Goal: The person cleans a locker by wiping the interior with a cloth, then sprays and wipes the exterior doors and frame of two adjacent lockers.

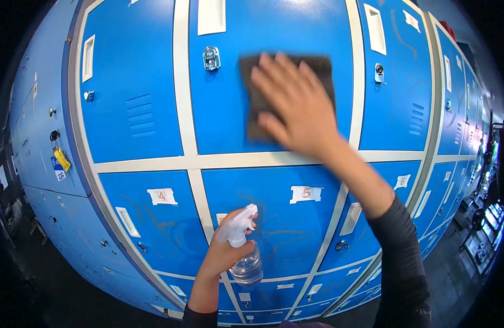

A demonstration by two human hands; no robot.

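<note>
My right hand (298, 109) presses a dark grey-brown cloth (317, 68) flat against the upper middle blue locker door (230, 109). Its fingers are spread over the cloth, slightly blurred. Lower down, my left hand (224, 249) is closed around the neck of a clear spray bottle (247, 268) with a white trigger head. The bottle holds clear liquid and is upright in front of the locker door marked 5 (284, 240). A metal latch (211, 58) and a white recessed handle (211, 16) sit left of the cloth.
Blue lockers with pale frames fill the view, with number labels such as the 4 label (162, 196). Keys with a yellow-and-blue tag (60, 161) hang on the left-side lockers. Dark floor (454, 273) and equipment show at the right.
</note>
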